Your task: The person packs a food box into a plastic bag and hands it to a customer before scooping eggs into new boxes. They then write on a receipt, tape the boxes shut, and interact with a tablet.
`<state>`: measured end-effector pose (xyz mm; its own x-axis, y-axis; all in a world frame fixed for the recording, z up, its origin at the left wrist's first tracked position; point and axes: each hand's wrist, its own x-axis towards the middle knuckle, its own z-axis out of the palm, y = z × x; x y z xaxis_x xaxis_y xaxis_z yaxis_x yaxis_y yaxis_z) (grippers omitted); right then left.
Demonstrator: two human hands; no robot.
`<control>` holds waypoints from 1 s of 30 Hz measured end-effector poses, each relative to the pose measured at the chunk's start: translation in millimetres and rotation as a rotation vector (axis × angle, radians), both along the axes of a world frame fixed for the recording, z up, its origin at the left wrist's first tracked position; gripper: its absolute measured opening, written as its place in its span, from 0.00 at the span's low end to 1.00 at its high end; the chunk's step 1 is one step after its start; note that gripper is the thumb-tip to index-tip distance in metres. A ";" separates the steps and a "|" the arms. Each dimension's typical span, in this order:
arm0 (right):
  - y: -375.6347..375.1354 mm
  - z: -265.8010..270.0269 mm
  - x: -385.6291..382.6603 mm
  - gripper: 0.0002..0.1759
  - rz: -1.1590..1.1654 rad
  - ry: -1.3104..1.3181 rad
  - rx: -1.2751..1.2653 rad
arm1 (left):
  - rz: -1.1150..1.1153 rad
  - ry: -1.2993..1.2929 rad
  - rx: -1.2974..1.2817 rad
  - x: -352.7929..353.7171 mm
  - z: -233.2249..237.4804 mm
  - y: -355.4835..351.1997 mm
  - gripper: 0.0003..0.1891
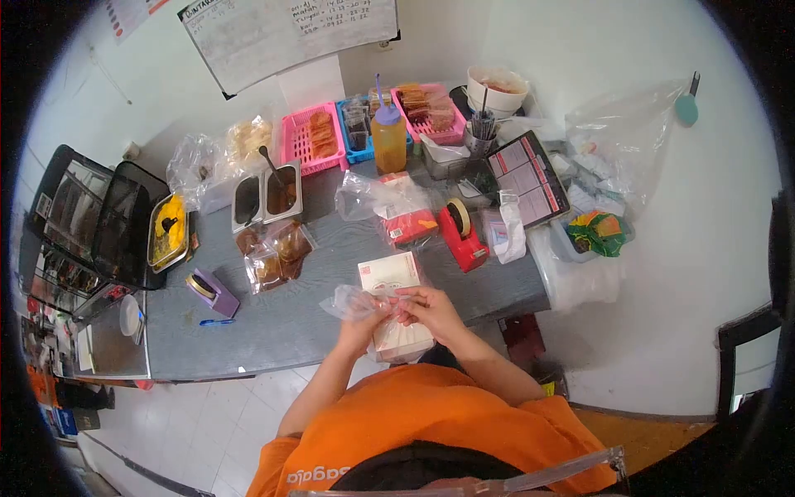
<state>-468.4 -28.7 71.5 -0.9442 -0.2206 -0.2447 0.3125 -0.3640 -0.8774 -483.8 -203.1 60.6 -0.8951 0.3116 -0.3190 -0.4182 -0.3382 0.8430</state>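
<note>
Landmark: the red tape dispenser (pixel 464 238) on the grey tabletop (pixel 281 331). Your two hands work nearer you and left of it, brought together fingertip to fingertip. Your left hand (pixel 368 325) is mostly closed, thumb and fingers clamped on the gathered plastic of a clear bag (pixel 352 303); your right hand (pixel 429 313) pinches the same plastic, thumb against fingers, its fingertips meeting the left's. Whether the fingers actually touch, you can't tell from here. Beneath them, one white box (pixel 389 272), lying at the near edge, left of the dispenser and toward you; it seems to sit inside the bag. Counts, by the same landmark: one red carton (pixel 410 225) in clear plastic, just left; one squeeze bottle (pixel 389 145) with a purple cap, behind and left; two pink baskets (pixel 296 141), farther behind and left, one blue basket (pixel 359 155) between them; two steel pans (pixel 263 196), well left, one dark-handled utensil (pixel 272 164) standing in the right-hand pan; a cluster of brown packets (pixel 269 269), also left, overlapping too much to count; one purple tape dispenser (pixel 213 291) and one blue pen (pixel 217 322), far left and nearer you.
</note>
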 end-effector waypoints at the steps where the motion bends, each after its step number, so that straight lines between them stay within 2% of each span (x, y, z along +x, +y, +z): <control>1: -0.4 3.1 0.9 0.19 -0.001 0.000 0.001 | 0.004 0.018 -0.016 0.1 -0.4 0.8 0.09; 7: 2.9 7.0 5.8 0.20 0.041 0.058 0.036 | 0.051 -0.011 0.008 1.7 6.5 7.0 0.09; 12: 2.3 2.8 3.9 0.16 0.001 0.022 0.006 | 0.037 0.012 0.023 1.9 0.6 4.6 0.08; 14: 0.3 2.9 3.3 0.13 -0.032 0.015 -0.001 | 0.003 0.188 -0.151 2.4 -5.6 2.8 0.08; 16: -2.2 0.8 2.7 0.10 -0.062 0.009 -0.005 | -0.003 0.200 -0.203 6.5 0.6 4.3 0.07; 18: -4.2 -7.0 5.5 0.03 -0.214 0.332 0.304 | -0.010 0.213 -0.253 6.9 4.6 7.4 0.07; 19: -1.8 -6.3 9.7 0.03 -0.218 0.332 0.307 | 0.067 0.165 -0.196 6.6 3.0 8.8 0.07; 21: 9.4 -3.3 18.4 0.01 -0.014 0.194 0.172 | 0.138 0.120 -0.131 4.3 2.5 13.2 0.07; 22: 18.2 -4.5 22.4 0.01 -0.022 0.195 0.176 | 0.178 0.109 -0.171 3.0 4.4 13.5 0.07; 24: 43.9 -7.7 31.1 0.02 -0.014 0.071 0.018 | 0.205 0.101 -0.211 -1.7 5.2 6.6 0.07; 26: 93.8 -22.8 14.5 0.08 -0.407 0.208 0.363 | 0.197 0.256 -0.433 -9.7 4.3 -3.8 0.08; 27: 121.5 -36.3 -0.3 0.11 -0.725 0.322 0.888 | 0.156 0.409 -0.488 -9.1 28.9 -2.7 0.14; 28: 149.0 -53.7 -16.3 0.15 -1.029 0.424 1.422 | 0.148 0.407 -0.485 -8.3 51.4 5.4 0.14; 30: 196.9 -89.8 -43.7 0.26 -1.128 0.388 1.425 | 0.887 1.117 -1.033 -5.3 84.7 28.3 0.21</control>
<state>-512.1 168.2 -18.3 -0.5215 0.6253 0.5805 0.2087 0.7532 -0.6238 -489.1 -174.8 145.3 -0.5753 -0.2616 0.7750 0.4535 0.6865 0.5684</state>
